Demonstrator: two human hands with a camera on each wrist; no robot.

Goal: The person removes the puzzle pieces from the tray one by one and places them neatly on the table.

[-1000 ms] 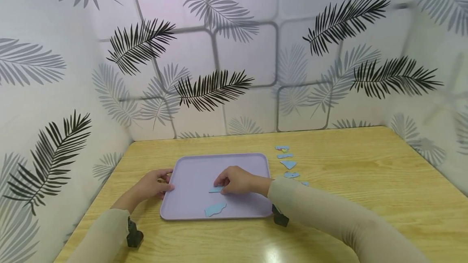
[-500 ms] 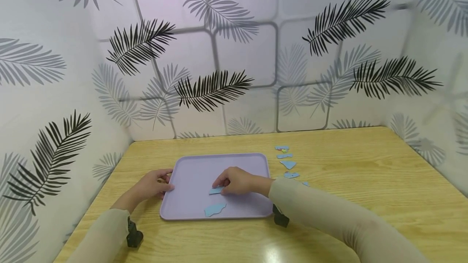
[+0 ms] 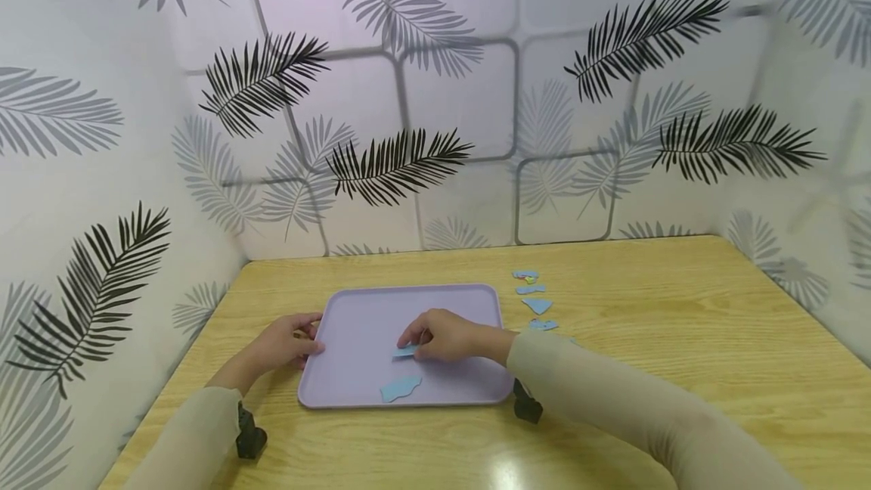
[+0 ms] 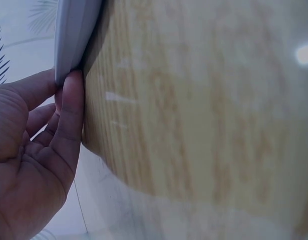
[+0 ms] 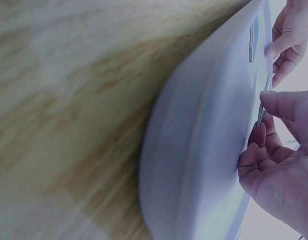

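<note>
A light purple tray lies on the wooden table. At its left edge, my left hand grips the rim; the left wrist view has thumb and fingertips on either side of the tray wall. Over the middle of the tray, my right hand pinches a thin light blue flat piece, partly hidden by the fingers. From the right wrist, this piece appears edge-on between thumb and fingers, tilted close above the tray. Another light blue piece with a wavy edge lies flat near the tray's front.
Right of the tray, several light blue pieces lie in a rough column on the table, among them a triangular piece and a piece with red and yellow marks. The right sleeve crosses the tray's right edge. A patterned wall stands behind the table.
The pinched piece has tilted and shifted very slightly to the right in the right hand's fingers. The left hand, the tray and the loose pieces stay where they were.
</note>
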